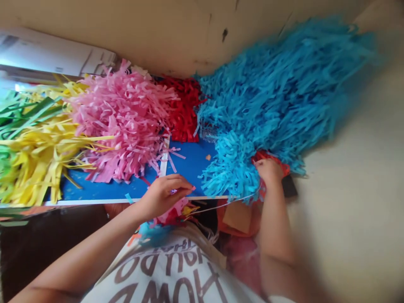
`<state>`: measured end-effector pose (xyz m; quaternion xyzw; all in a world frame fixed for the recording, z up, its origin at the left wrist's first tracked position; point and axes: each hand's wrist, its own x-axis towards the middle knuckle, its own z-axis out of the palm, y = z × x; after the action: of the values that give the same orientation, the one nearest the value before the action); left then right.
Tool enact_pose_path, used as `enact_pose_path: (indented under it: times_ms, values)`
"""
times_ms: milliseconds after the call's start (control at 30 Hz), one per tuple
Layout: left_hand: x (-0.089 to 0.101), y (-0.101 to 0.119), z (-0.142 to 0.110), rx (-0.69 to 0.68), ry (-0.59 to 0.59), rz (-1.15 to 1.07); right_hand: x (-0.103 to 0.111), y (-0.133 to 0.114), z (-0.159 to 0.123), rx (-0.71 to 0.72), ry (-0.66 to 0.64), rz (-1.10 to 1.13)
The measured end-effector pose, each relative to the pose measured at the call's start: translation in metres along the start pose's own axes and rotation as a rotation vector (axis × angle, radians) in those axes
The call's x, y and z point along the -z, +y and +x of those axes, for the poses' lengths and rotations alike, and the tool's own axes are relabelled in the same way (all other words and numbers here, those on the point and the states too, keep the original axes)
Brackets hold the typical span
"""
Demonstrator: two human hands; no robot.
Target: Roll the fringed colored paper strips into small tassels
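Observation:
My left hand (164,195) hovers over the table's front edge, its fingertips pinched together. A tiny pink bit shows at the tips, too small to name. My right hand (270,171) is closed on orange-red paper strips (279,159) beside a pile of blue paper fringe (233,166); its grip is partly hidden. A thin white string (217,207) runs from near my lap up toward my right hand. Below my left hand, at my lap, lies a bunch of pink, yellow and red paper fringe (172,214), with a blue fringe tuft (153,232) beside it.
On the blue table (202,155) stand heaps of pink fringe (123,122), red fringe (184,109), yellow fringe (41,155) and green fringe (28,115). A large blue fringe heap (280,80) leans against the wall (176,33). Brown cardboard (238,216) lies below the table edge.

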<state>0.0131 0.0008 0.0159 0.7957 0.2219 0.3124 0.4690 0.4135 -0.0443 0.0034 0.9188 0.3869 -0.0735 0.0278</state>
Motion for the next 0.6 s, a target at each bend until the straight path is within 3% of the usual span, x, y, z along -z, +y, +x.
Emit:
enact_pose_path:
  times_ms: [133, 233, 267, 333, 433, 500, 600]
  values:
    - [0.007, -0.004, -0.008, 0.214, 0.089, -0.092, 0.019, 0.024, -0.022, 0.019, 0.104, 0.071]
    - [0.003, 0.000, -0.008, 0.449, 0.123, -0.340, 0.024, 0.005, -0.077, 0.082, 0.278, 0.359]
    - [0.000, 0.003, -0.007, 0.534, 0.116, -0.462, 0.022, -0.011, -0.102, 0.133, 0.241, 0.564]
    - [-0.005, 0.008, -0.004, 0.667, 0.111, -0.716, 0.013, -0.051, -0.151, 0.311, -0.147, 0.827]
    - [-0.008, 0.011, -0.004, 0.716, 0.148, -0.930, -0.003, -0.109, -0.201, 0.389, -0.470, 1.105]
    - [-0.005, 0.010, -0.009, 0.710, 0.149, -0.965, -0.010, -0.133, -0.210, 0.364, -0.530, 1.220]
    - [0.000, 0.009, -0.017, 0.697, 0.134, -0.965, -0.014, -0.145, -0.206, 0.348, -0.525, 1.233]
